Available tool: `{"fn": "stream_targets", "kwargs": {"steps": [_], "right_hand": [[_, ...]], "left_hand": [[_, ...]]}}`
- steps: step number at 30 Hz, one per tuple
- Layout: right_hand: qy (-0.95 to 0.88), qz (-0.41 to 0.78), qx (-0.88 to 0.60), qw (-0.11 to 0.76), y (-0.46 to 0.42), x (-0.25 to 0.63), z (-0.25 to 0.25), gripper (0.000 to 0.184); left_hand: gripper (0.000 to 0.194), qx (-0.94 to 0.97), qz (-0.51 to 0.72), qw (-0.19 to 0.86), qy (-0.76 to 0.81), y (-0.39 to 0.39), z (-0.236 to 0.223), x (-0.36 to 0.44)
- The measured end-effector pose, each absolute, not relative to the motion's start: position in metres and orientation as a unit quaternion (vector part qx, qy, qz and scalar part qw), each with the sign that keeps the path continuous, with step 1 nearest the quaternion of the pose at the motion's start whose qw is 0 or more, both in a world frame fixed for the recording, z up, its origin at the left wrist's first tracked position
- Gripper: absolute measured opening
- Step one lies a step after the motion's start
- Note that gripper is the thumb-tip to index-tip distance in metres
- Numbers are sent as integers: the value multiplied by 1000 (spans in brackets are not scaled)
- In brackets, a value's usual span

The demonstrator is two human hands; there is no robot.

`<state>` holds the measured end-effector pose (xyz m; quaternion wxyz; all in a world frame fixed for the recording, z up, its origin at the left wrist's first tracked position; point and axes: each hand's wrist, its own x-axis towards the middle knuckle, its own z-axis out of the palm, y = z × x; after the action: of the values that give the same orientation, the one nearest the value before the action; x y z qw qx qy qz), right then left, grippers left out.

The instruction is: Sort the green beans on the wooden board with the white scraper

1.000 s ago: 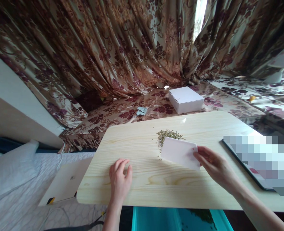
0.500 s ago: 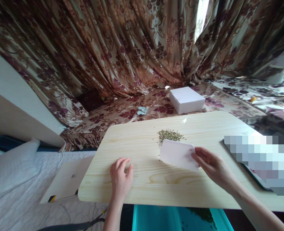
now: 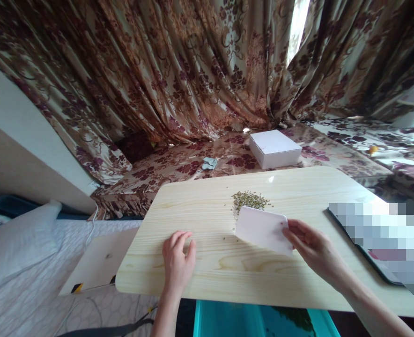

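My right hand pinches the right end of a thin white card with rounded corners. The card tilts over the pale wood-look table, its far edge close to a pile of small green bean-like grains. It hides the near side of the pile, and whether it touches the tabletop I cannot tell. A few loose grains lie left of the card. On the table's left part my left hand rests with nothing in it, fingers loosely curved and thumb apart.
A dark-edged device with a blurred screen lies on the table's right. Below the near edge sits a turquoise tray holding dark green matter. Behind the table, a white box and a folded pale cloth rest on a flowered cover.
The whole view has shifted slightly. The card stays in my right hand, and a few stray grains now show left of its near edge. My left hand keeps its place.
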<state>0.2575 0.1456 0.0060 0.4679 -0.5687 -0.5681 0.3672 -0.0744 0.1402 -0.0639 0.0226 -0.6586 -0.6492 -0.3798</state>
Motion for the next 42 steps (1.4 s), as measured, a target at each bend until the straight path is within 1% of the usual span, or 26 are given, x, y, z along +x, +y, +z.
{"fn": "stream_targets", "kwargs": {"steps": [5,8,15,21,25,36,42], "right_hand": [[-534,340,-594,496,148,264,3,52],[-519,344,-592,512,149,264,4,53],[-521,350,-581,519,153,257,-3,51],[-536,356,-571,509,155,254,-11,47],[-543,364,-567,501,156,252,-13,48],[-548,402,-559,474,149,250,-2,48],[-529,378,-577,495,154,261,-11,49]], "left_hand": [[23,-660,-382,24,-646,140,-64,-74],[24,-662,-382,23,-645,141,-64,-75],[25,-664,-382,20,-643,141,-65,-76],[24,-661,-383,19,-645,141,-65,-76],[24,-660,-385,15,-645,141,-63,-75],[24,-653,-395,-2,-646,141,-61,-74],[23,-643,-409,-27,-647,142,-61,-74]]}}
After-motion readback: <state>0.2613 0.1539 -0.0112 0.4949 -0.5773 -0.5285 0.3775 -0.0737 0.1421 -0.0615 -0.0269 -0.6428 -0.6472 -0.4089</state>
